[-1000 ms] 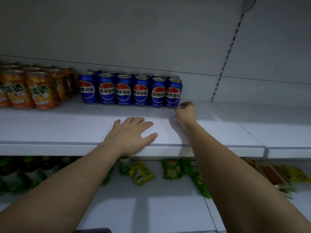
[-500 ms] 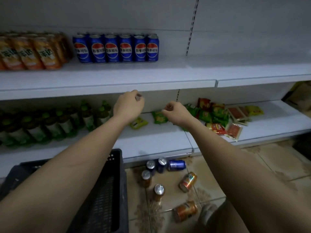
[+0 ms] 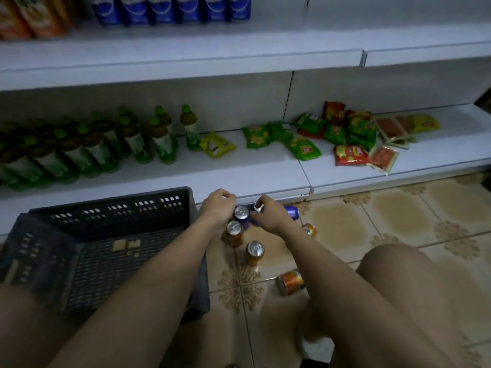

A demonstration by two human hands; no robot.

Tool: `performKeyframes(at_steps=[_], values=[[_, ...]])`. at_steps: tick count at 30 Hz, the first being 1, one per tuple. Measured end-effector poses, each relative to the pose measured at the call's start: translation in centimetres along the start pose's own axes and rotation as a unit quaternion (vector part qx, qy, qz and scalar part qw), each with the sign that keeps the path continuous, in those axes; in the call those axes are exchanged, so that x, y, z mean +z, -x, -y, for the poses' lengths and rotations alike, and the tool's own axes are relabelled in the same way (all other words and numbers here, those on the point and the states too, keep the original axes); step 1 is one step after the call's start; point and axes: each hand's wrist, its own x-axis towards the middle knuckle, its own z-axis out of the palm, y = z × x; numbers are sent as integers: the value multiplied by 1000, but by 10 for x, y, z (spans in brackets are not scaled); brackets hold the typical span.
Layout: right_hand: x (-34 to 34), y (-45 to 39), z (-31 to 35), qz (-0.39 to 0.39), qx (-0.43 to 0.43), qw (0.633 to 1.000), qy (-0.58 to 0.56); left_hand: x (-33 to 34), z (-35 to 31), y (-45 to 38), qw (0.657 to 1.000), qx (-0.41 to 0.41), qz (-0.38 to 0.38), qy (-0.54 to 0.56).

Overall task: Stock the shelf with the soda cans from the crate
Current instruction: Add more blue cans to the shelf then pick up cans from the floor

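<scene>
Floor-level crate (image 3: 106, 235) sits beside loose cans (image 3: 255, 249).

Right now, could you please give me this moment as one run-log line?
phase: reaching for floor cans | left hand: beside upright blue can | right hand: over lying blue can | crate: left

You see shiny metal cans: blue cans (image 3: 170, 9) at twelve o'clock on the smooth, matt white shelf (image 3: 186, 57), and an orange can (image 3: 255, 252) on the floor with a bright silver top. The crate (image 3: 106, 235) at nine o'clock is dark, dull plastic full of little holes. The green bottles (image 3: 132, 139) at ten o'clock look like clear glossy plastic. The snack packets (image 3: 350, 154) at two o'clock are shiny, crinkly wrappers. The floor tiles (image 3: 398, 219) look smooth and slightly glossy.
</scene>
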Motion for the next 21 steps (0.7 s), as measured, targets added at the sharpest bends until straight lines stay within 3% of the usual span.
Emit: performKeyframes(at_steps=[7,15,21], values=[[72,-65,-49,88,-20,986,139,57,65,-67,998,-56,29,-2],[113,-164,-68,108,-89,939,313,103,113,-151,990,-130,48,24],[135,-200,-83,101,-88,943,303,125,132,-175,986,-144,80,37]])
